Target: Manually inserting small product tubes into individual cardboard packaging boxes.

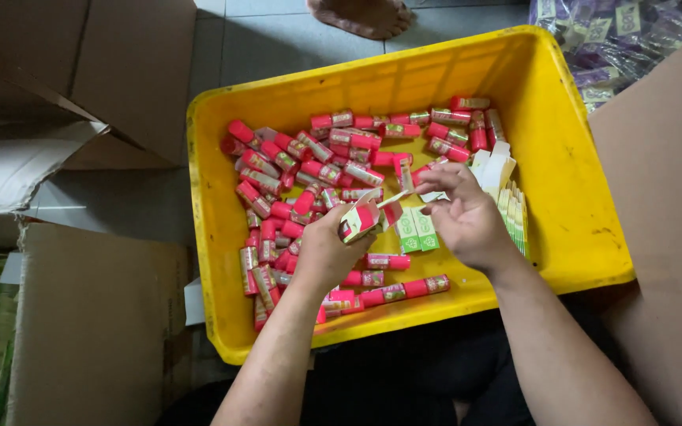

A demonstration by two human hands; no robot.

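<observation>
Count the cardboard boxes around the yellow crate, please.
3: one upper left, one lower left, one along the right edge. Others may lie outside the view.

- Both bare forearms are extended forward from the bottom edge of the view, converging slightly.
- The left hand [327,251] is curled, back turned upward, its grip closed by thumb and fingers around something small just ahead of the knuckles.
- The right hand [467,217] is held just right of that grip, back upward, wrist bent inward.
- The right fingers [438,175] are bent toward the left grip, pinched loosely.
</observation>
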